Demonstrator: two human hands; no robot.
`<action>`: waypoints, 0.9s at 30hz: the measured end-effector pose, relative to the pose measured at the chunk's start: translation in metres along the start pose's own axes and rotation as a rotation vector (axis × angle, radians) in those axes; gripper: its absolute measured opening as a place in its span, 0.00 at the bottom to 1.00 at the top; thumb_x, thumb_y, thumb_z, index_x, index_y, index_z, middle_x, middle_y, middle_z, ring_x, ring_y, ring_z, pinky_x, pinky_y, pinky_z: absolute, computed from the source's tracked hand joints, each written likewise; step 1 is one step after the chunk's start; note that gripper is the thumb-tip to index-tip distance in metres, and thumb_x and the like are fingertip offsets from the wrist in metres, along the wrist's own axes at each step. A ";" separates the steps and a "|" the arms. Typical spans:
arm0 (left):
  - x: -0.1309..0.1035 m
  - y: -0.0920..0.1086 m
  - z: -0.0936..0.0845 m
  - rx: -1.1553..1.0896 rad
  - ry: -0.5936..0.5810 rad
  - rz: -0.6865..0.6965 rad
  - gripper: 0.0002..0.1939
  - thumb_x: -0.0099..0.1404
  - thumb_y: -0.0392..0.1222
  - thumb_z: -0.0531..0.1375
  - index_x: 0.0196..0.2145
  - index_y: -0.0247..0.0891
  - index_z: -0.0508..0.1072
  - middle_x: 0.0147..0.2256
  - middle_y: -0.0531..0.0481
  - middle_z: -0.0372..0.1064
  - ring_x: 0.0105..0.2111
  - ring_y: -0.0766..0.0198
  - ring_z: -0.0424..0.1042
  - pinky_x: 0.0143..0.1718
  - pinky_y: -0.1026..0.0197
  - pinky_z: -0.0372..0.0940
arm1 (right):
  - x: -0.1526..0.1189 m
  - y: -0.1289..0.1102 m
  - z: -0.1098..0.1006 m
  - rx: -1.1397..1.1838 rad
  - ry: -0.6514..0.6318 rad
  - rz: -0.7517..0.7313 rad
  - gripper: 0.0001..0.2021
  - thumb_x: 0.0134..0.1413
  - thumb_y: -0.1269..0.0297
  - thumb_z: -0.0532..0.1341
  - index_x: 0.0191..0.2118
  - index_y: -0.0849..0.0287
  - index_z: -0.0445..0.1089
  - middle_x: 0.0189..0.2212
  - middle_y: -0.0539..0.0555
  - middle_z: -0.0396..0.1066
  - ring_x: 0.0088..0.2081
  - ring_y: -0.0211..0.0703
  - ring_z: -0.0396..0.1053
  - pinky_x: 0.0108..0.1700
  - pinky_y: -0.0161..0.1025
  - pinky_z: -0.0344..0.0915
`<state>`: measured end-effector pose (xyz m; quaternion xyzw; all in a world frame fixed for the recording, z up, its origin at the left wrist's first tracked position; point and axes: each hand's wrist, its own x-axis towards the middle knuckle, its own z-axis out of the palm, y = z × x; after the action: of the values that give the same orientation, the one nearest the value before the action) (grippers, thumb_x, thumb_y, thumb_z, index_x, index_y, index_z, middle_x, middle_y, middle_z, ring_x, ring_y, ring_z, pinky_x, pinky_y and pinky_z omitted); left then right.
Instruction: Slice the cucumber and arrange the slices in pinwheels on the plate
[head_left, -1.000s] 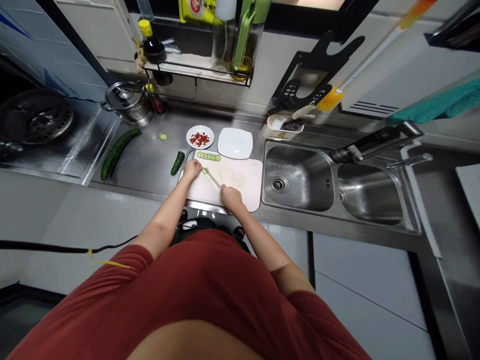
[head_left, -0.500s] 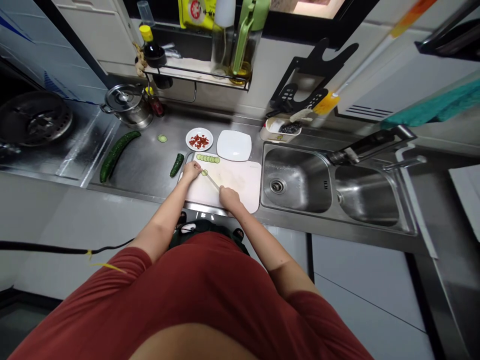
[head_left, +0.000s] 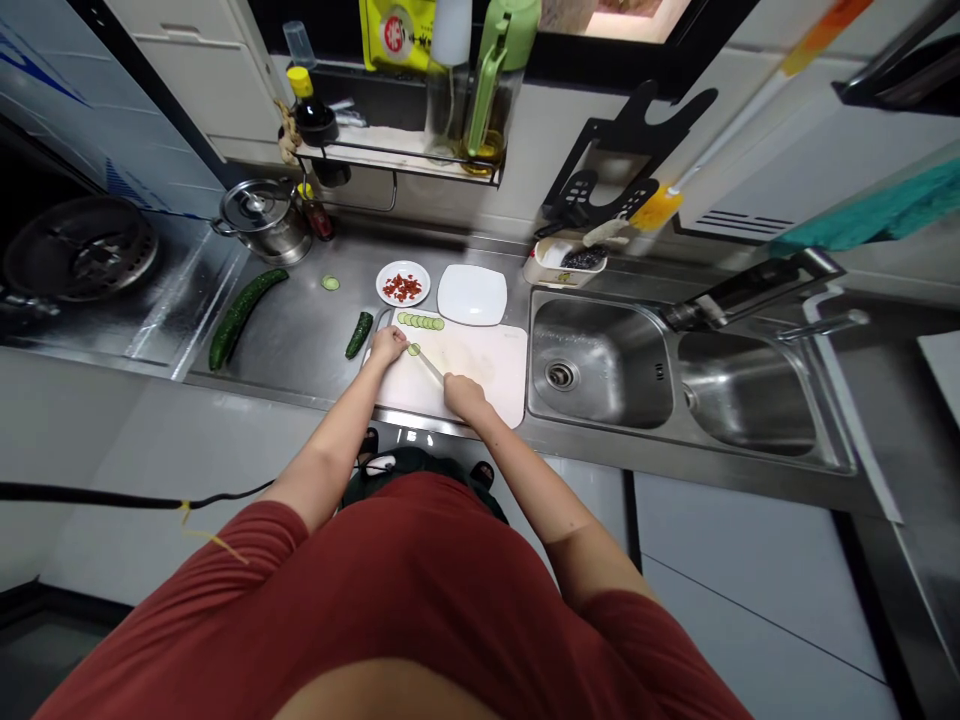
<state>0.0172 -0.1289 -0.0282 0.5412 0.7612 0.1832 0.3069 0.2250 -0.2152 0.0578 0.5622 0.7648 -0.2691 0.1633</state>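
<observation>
My right hand (head_left: 464, 397) is closed round the handle of a knife (head_left: 431, 367), whose blade points up and left over the white cutting board (head_left: 487, 375). By the blade's tip lies a pale green cucumber slice (head_left: 414, 349). My left hand (head_left: 389, 346) is just left of that slice, its fingers bent together at the board's left part; what they pinch, if anything, is too small to make out. A row of overlapping cucumber slices (head_left: 421, 321) runs along the board's far edge. Beside the board, on the steel counter, rests a cut cucumber piece (head_left: 359, 335).
Behind the board stand a white plate of chopped red pieces (head_left: 403, 285) and a bare white square plate (head_left: 471, 295). A whole cucumber (head_left: 244, 318) and a cucumber end (head_left: 330, 283) lie left, near a steel pot (head_left: 262, 220). To the right is a double sink (head_left: 600, 360).
The whole view has shifted slightly, so everything sits a little lower and further right. Both hands and the knife keep nearly the same place over the board.
</observation>
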 end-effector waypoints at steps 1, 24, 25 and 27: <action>0.000 0.000 0.000 0.003 0.002 0.005 0.08 0.52 0.39 0.65 0.32 0.35 0.76 0.31 0.48 0.73 0.33 0.63 0.71 0.39 0.64 0.64 | 0.000 0.000 -0.001 0.001 0.000 0.000 0.16 0.59 0.77 0.49 0.49 0.64 0.67 0.45 0.66 0.72 0.48 0.51 0.71 0.43 0.41 0.67; 0.001 0.000 0.000 0.019 -0.011 -0.012 0.09 0.52 0.41 0.65 0.32 0.37 0.75 0.32 0.48 0.74 0.36 0.60 0.72 0.43 0.61 0.65 | 0.003 -0.004 -0.005 0.013 -0.016 0.018 0.16 0.59 0.75 0.50 0.51 0.64 0.67 0.47 0.66 0.72 0.48 0.52 0.71 0.43 0.41 0.67; 0.001 0.000 0.000 0.014 -0.011 -0.011 0.09 0.52 0.41 0.65 0.32 0.37 0.75 0.32 0.47 0.73 0.36 0.60 0.72 0.43 0.61 0.65 | 0.004 -0.004 -0.005 0.016 -0.015 0.017 0.16 0.59 0.75 0.50 0.50 0.63 0.67 0.47 0.65 0.72 0.48 0.52 0.71 0.43 0.41 0.67; 0.001 0.000 0.000 0.005 -0.011 -0.010 0.09 0.52 0.41 0.65 0.32 0.37 0.75 0.32 0.47 0.73 0.36 0.60 0.72 0.43 0.61 0.65 | 0.002 -0.004 -0.003 0.019 -0.016 0.015 0.16 0.59 0.75 0.50 0.50 0.63 0.67 0.46 0.65 0.72 0.48 0.52 0.71 0.43 0.41 0.67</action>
<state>0.0169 -0.1277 -0.0284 0.5390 0.7627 0.1769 0.3106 0.2207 -0.2123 0.0600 0.5673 0.7566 -0.2794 0.1660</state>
